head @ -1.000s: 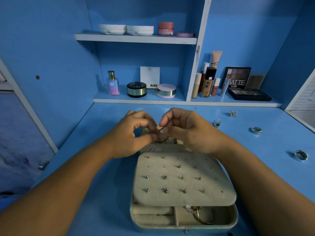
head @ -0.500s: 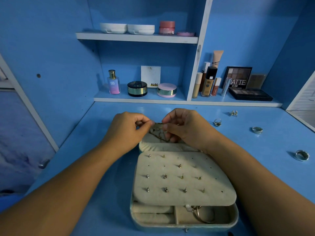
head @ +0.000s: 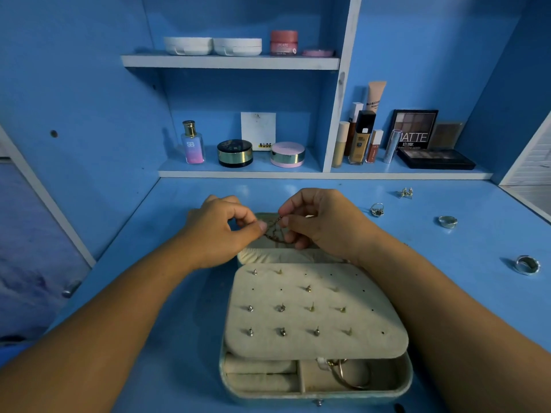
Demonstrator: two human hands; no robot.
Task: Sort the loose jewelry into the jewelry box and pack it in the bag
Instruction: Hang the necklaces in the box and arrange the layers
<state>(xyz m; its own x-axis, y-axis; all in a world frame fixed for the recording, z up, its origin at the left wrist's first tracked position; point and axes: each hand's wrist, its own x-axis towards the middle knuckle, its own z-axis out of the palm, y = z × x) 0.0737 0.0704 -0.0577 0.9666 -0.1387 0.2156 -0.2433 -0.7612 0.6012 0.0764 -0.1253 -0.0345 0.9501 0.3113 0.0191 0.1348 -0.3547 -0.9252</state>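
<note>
Pinching a chain [head: 272,231] between left grip [head: 222,232] and right grip [head: 323,223].

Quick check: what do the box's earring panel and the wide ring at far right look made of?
Cream perforated earring panel: probably velvet-like fabric, matte, no glare. Wide silver ring: likely polished metal, bright glints on its band.

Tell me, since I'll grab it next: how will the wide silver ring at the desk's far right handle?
The wide silver ring looks like metal, so probably stiff. Its shiny surface may slip when pinched. Being round, it could roll across the desk if nudged onto edge.
</note>
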